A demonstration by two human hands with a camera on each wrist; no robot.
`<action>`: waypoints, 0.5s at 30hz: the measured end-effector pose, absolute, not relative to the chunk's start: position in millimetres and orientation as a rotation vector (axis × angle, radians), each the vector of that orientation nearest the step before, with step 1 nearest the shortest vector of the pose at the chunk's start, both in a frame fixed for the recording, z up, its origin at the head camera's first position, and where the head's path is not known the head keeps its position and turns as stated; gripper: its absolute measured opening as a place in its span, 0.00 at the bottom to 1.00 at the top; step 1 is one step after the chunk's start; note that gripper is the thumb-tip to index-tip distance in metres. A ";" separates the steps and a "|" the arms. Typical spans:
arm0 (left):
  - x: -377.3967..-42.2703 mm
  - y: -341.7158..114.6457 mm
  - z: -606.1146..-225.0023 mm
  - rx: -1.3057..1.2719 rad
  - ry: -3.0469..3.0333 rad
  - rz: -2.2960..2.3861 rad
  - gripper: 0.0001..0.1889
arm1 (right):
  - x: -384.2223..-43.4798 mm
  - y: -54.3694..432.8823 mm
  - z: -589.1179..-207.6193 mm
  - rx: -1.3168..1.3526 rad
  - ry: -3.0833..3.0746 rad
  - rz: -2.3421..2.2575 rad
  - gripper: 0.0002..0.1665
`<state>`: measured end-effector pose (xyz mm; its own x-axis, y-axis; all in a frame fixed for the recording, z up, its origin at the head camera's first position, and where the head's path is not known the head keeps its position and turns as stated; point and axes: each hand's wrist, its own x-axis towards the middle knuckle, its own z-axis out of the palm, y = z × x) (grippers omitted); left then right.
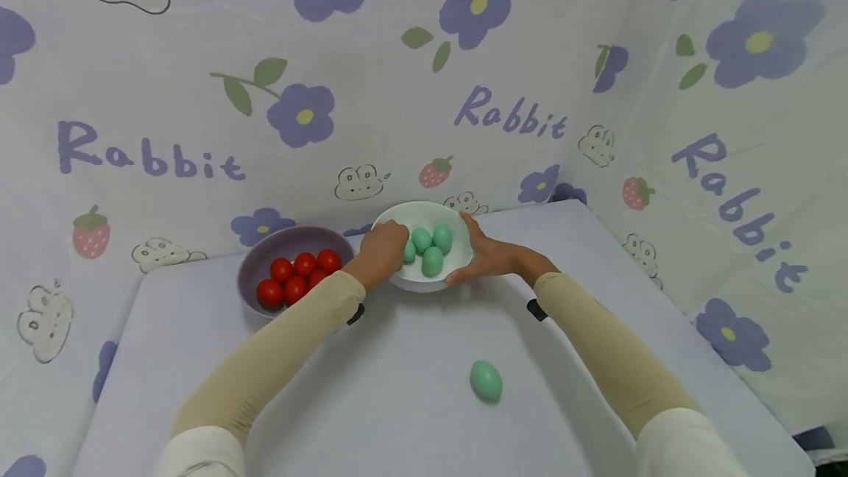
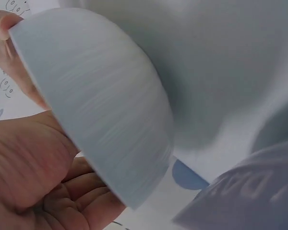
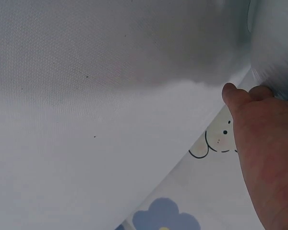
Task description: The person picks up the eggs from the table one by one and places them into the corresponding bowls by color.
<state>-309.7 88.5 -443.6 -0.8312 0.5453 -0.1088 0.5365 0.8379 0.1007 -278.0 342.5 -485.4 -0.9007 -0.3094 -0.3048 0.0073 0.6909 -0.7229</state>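
A white bowl (image 1: 422, 287) stands near the table's back edge, with several pale green eggs (image 1: 433, 261) inside. At its left rim my left hand (image 1: 384, 250) grips the bowl; in the left wrist view its fingers (image 2: 93, 203) lie behind the rim and the bowl's smooth outer wall (image 2: 105, 91) fills the middle. My right hand (image 1: 492, 252) holds the opposite side, thumb toward the front and fingers at the back. The right wrist view shows this hand (image 3: 266, 139) against the bowl at the right border. Another green egg (image 1: 486, 380) lies alone on the table.
Just left of the white bowl is a purple bowl (image 1: 248, 274) of several red tomatoes (image 1: 294, 289), partly covered by my left forearm. A patterned cloth (image 1: 371, 94) hangs behind the white table (image 1: 371, 403) and along its right side.
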 end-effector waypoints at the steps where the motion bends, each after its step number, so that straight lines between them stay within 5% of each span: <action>1: -310.3 87.9 -446.1 0.850 2.880 0.097 0.12 | -277.6 341.5 -485.5 -0.235 2.494 -1.070 0.93; 15: -319.0 90.9 -459.9 0.858 2.836 0.123 0.15 | -276.4 340.4 -484.3 -0.213 2.501 -1.061 0.93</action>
